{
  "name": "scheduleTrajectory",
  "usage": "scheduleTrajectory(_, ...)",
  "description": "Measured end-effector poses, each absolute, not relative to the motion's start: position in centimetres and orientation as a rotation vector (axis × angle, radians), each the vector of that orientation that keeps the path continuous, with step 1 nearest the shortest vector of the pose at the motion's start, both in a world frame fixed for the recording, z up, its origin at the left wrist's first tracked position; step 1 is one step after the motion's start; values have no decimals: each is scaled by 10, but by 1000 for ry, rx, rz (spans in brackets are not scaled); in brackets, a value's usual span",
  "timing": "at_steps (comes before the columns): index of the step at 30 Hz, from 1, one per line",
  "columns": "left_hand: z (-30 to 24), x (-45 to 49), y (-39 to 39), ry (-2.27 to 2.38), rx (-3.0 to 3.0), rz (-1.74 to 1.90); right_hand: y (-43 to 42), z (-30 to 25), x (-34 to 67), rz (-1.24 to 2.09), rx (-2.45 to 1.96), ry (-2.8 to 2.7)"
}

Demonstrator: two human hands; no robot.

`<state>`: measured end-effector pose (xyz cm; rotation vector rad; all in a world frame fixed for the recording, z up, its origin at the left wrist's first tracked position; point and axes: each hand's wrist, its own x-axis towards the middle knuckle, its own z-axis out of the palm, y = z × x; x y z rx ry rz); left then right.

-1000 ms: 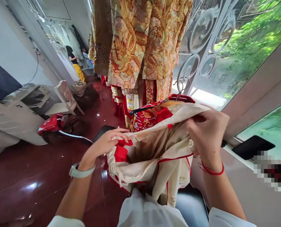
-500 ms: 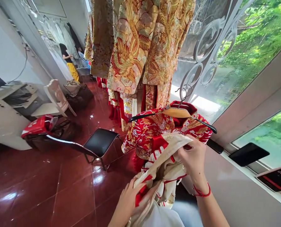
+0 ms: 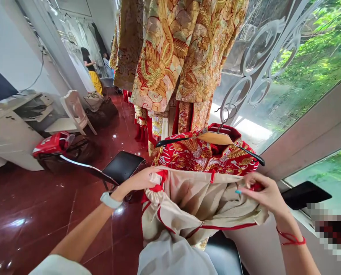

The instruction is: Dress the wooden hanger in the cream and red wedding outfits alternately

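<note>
A cream-lined skirt (image 3: 187,187) with red piping is stretched open at its waistband between my hands. My left hand (image 3: 143,178) is closed on the gathered left end, beside a red strip of cloth. At the other end, my right hand (image 3: 263,193) pinches the waistband, with a bit of red showing under the fingers. A small turquoise spot shows at its fingertips; I cannot tell what it is. Just behind the skirt hangs a red jacket (image 3: 187,152) with gold and silver embroidery, on a black and wooden hanger (image 3: 215,138).
Gold embroidered garments (image 3: 161,57) hang above and beyond. A black chair (image 3: 124,166) stands on the left, near a red bag (image 3: 51,144). On the right, a dark phone (image 3: 306,194) rests on the window ledge. Two people are far back left.
My hands have moved apart, the left upward and the right to the right. The bunched skirt is now spread wide at the waist.
</note>
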<state>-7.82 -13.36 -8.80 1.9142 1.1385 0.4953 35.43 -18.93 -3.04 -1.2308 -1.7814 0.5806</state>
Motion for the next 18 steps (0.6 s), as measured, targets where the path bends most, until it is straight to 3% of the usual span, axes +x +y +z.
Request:
scheduleTrajectory(4,-55,-74,-86,1185,1955,466,-156,-48,366,369,-1326,-1178)
scheduleTrajectory(10,-54,-77,-33,1229,2076,359,-122,-60,351,188,-1586,-1209)
scheduleTrajectory(14,-65,-89,-20,1251,2231,368,-121,-62,350,-31,-1600,-1147)
scheduleTrajectory(18,-58,-97,-9,1269,2285,338,-119,-56,357,-48,-1548,-1133)
